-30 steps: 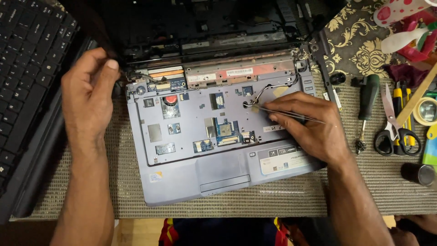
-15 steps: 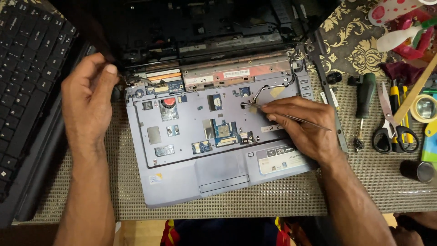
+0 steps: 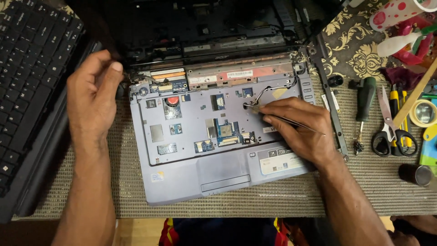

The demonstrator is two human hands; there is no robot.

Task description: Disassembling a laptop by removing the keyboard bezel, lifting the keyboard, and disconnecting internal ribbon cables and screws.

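Two bare forearms reach in from the bottom edge, hands well apart.

The left hand (image 3: 93,98) is raised with its back to the camera, fingers curled loosely and the thumb tip uppermost. The right hand (image 3: 298,130) lies lower and flatter, knuckles up, fingers pinched together and pointing left, its wrist bent and its forearm running down to the right corner.

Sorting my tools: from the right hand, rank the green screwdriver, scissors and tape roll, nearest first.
1. Green screwdriver, just right of the right hand.
2. Scissors, farther right on the mat.
3. Tape roll, at the right edge.
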